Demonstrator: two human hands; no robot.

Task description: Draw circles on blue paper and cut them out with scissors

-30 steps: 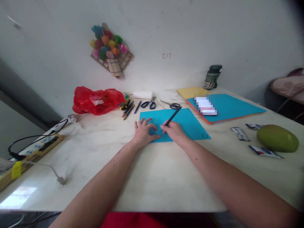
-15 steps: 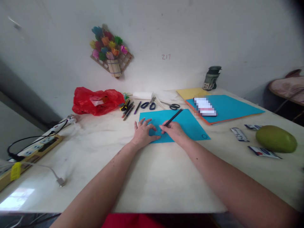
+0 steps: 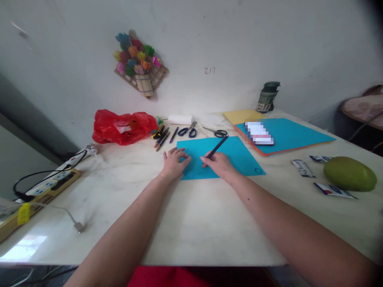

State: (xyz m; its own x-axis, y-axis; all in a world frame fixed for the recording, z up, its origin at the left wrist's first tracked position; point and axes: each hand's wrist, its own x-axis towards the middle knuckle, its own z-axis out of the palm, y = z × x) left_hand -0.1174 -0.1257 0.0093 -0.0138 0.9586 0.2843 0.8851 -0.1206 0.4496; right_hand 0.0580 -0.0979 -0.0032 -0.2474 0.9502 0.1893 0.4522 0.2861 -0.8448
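Note:
A blue sheet of paper [image 3: 239, 155] lies on the table in front of me, with a small dark circle drawn near its lower right corner. My right hand [image 3: 218, 162] grips a black pen [image 3: 218, 146] over the middle of the sheet, the pen slanting up to the right. Its tip is hidden behind my fingers, so I cannot tell whether it touches the paper. At the sheet's left edge rests my left hand [image 3: 175, 162], open, fingers apart and slightly bent, nothing held.
Behind the sheet lie two pairs of scissors [image 3: 191, 132], several markers [image 3: 163, 139] and a red plastic bag [image 3: 124, 127]. To the right are stacked coloured sheets [image 3: 299, 129] under a phone [image 3: 259, 133], small packets [image 3: 303, 168] and a green fruit [image 3: 350, 173]. A power strip [image 3: 50, 187] runs along the left.
My left hand has slid left, away from the pen, to the sheet's left edge. The pen's upper end has shifted slightly left while staying in my right hand.

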